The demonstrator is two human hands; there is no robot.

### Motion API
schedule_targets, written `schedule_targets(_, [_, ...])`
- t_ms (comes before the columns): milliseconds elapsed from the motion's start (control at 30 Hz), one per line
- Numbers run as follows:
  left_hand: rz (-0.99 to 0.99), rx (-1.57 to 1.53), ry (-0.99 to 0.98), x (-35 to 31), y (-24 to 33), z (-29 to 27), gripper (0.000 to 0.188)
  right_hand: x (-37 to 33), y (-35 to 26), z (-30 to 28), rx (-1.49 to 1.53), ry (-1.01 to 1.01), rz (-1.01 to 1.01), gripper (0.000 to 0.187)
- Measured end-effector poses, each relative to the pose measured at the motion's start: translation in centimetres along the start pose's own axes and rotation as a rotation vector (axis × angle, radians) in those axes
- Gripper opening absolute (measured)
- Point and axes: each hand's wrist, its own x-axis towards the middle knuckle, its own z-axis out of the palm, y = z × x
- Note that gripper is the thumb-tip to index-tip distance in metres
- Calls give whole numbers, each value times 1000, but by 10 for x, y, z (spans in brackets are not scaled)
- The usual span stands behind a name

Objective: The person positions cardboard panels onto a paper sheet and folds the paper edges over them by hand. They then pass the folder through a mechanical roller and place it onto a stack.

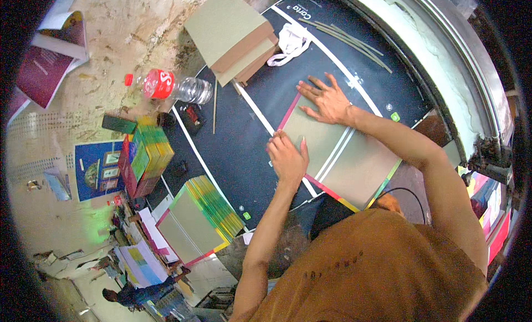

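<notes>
A grey-board book cover (pixel 354 139) lies inside up on the dark table, with narrow magenta, yellow and green turned-in edges and two white lines across its middle. My right hand (pixel 328 102) rests on its far part, fingers spread, fingertips at the magenta edge. Over the cover's left corner lies my left hand (pixel 289 160), its fingers stretched along the edge and its thumb apart. Neither hand grips anything. The near end of the cover reaches toward my brown shirt (pixel 382 266).
Grey boards (pixel 230 34) are stacked at the back, beside a white cloth (pixel 291 44) and thin strips (pixel 352 39). A plastic bottle (pixel 174 86) lies at the left. Finished covers (pixel 191 225) and colourful books (pixel 147 156) form piles. A person (pixel 133 294) is far off.
</notes>
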Motion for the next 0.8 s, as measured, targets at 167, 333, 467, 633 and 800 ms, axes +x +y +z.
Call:
schedule_targets(167, [-35,-67,-12,-6,-4,4,63,-4,-22,11,-43,58,-171,65])
schedule_targets(333, [-43,-61,-46,0,-1,-4,63,3,-6,13,-13,19,-341,62])
schedule_targets(467, [-49,-42,4,38,8,-5,71,-7,-7,11,32,-23,-99,57])
schedule_targets(633, [22,-45,-30,43,23,25,85,-5,-12,1,36,88,30,59])
schedule_targets(800, [22,12,-238,-9,-16,5,86,-7,-9,6,-43,110,54,60])
